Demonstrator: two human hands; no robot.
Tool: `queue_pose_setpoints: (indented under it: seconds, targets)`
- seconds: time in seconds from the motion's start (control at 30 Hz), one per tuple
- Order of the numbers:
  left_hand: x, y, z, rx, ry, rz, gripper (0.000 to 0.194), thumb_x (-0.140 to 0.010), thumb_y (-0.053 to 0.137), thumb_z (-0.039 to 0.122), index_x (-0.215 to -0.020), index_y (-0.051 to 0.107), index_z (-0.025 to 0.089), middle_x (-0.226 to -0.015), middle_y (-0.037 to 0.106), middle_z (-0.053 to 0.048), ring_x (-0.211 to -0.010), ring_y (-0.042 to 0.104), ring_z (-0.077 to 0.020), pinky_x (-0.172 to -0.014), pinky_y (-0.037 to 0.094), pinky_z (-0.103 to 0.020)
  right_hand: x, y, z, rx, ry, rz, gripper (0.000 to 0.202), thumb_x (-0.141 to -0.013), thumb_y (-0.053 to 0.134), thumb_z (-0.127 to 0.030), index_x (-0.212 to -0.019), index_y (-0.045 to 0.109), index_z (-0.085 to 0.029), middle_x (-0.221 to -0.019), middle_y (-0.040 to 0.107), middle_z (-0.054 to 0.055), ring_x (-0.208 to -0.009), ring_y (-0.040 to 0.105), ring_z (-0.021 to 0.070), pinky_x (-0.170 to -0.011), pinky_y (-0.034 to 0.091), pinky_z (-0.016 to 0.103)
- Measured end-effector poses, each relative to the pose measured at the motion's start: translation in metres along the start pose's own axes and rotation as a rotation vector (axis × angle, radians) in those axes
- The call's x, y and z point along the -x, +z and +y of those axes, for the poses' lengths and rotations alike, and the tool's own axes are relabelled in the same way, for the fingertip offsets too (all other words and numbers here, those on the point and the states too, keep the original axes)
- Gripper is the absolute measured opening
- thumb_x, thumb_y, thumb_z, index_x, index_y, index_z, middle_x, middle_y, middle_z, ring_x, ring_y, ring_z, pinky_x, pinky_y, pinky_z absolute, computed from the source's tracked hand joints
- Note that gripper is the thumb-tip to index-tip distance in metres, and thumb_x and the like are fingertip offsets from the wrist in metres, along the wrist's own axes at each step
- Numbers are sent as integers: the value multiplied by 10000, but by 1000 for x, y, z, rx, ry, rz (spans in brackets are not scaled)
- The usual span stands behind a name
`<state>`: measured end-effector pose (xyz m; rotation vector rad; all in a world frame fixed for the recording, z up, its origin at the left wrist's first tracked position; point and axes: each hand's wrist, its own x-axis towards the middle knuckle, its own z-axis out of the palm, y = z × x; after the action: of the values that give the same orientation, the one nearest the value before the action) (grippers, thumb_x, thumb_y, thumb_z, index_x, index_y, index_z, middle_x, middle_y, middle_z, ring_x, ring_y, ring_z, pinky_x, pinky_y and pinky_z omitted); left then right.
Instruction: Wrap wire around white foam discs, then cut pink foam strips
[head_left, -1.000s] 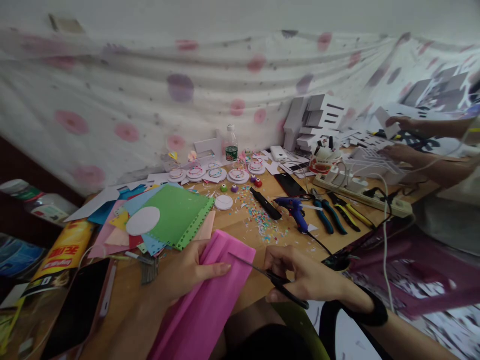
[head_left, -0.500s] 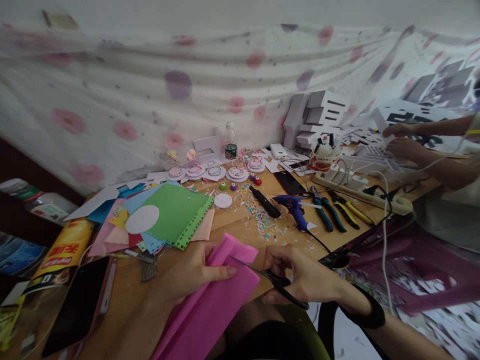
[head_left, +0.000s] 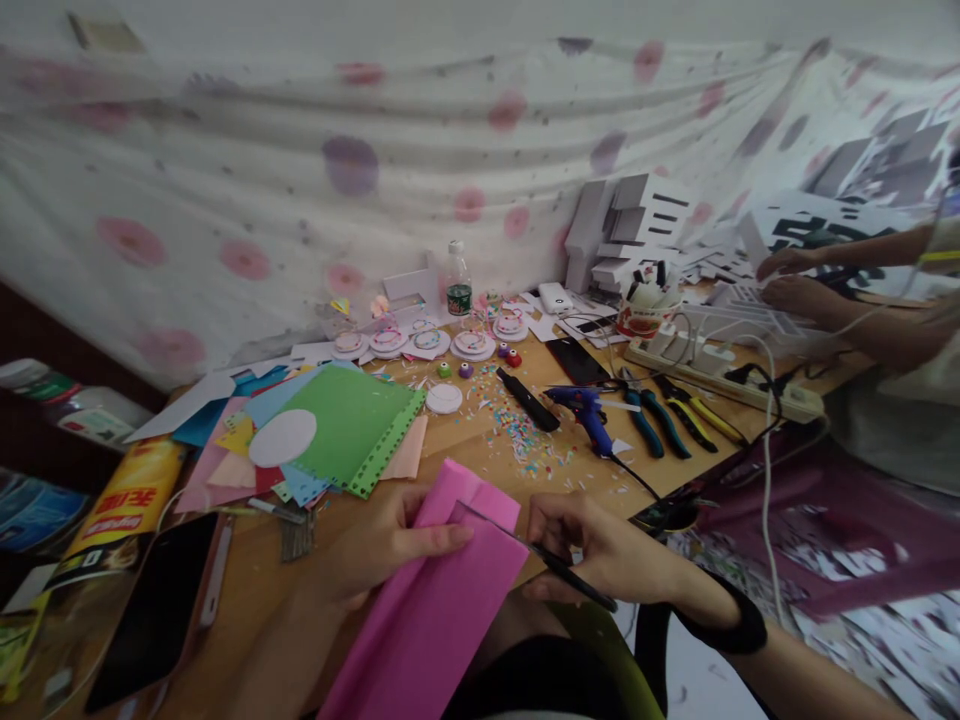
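Folded pink paper slants up from the bottom edge, its top end over the table's front. My left hand pinches it from the left, thumb on top. My right hand is closed round the handles of black scissors. The scissor blades lie across the upper part of the paper, pointing left towards my left thumb. Beyond the hands, green sheets with a white paper oval rest on a pile of coloured paper.
A blue glue gun, pliers, a black cutter and a power strip are at the right. A phone and a yellow packet sit left. Another person's hands work at the far right.
The paper's cut top flap now lies flatter and nearer the rest of the sheet. The scissors look more closed, their handles nearer each other. Both hands have stayed almost in place.
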<state>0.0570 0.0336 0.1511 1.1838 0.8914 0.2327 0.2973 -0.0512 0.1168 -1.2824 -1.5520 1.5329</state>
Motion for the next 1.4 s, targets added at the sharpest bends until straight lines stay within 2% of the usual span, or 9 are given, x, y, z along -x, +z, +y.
queue_pose_setpoints:
  seconds: [0.2,0.4,0.57,0.7,0.8,0.9,1.03,1.23,1.4]
  targets:
    - [5,0,3,111,-8,75,411,-593,920,468,-854,779,184,-699,695,17,-606,578,-110,-560,441,-191,-1,2,10,-20,28,34,549,-611,901,-553,-777,509,-206,-525,447,-117,-486,385,79,-443,261,207]
    - [12,-8,6,-33,58,97,368,-604,891,491,-667,709,177,-621,591,34,-571,497,-106,-500,356,-198,0,-4,13,30,6,86,507,-602,904,-504,-798,562,-187,-577,469,-86,-530,403,97,-473,282,219]
    - [19,-30,10,-232,78,-13,361,-689,820,520,-704,701,180,-637,569,28,-602,464,-116,-537,329,-214,6,-14,4,230,-165,156,413,-701,830,-480,-893,616,-183,-738,572,-22,-667,518,149,-606,415,259]
    - [22,-41,20,-334,64,-36,342,-718,805,505,-729,669,191,-670,563,38,-621,464,-116,-562,340,-208,7,-31,-30,524,-225,197,374,-724,835,-421,-949,646,-189,-818,638,6,-723,579,176,-659,447,275]
    - [18,-43,31,-357,10,-106,376,-670,828,517,-747,659,190,-701,573,33,-625,483,-120,-550,356,-204,-3,-49,-68,689,-238,132,358,-706,837,-339,-994,684,-189,-910,699,29,-807,633,205,-692,464,281]
    - [13,-44,44,-365,-38,-202,405,-630,845,518,-757,657,182,-704,579,25,-610,500,-124,-546,386,-214,-20,-64,-106,761,-216,-96,393,-680,848,-329,-1010,701,-175,-900,712,20,-782,646,193,-672,471,270]
    - [17,-40,61,-424,15,-331,338,-679,823,471,-736,656,182,-666,570,37,-584,483,-109,-538,375,-207,-38,-71,-145,887,-236,-247,347,-691,823,-302,-973,701,-142,-844,704,26,-743,632,194,-653,458,291]
    - [40,-33,79,-495,33,-400,304,-724,803,426,-674,623,186,-620,535,53,-554,469,-97,-530,381,-203,-28,-70,-180,1009,-294,-201,288,-693,818,-326,-919,699,-193,-846,714,13,-757,638,202,-683,467,306]
    - [54,-31,86,-390,48,-315,327,-691,862,342,-928,659,246,-814,655,62,-693,591,-109,-584,460,-173,-17,-60,-195,1071,-321,-161,342,-664,849,-365,-924,700,-201,-838,722,9,-736,650,202,-647,465,294]
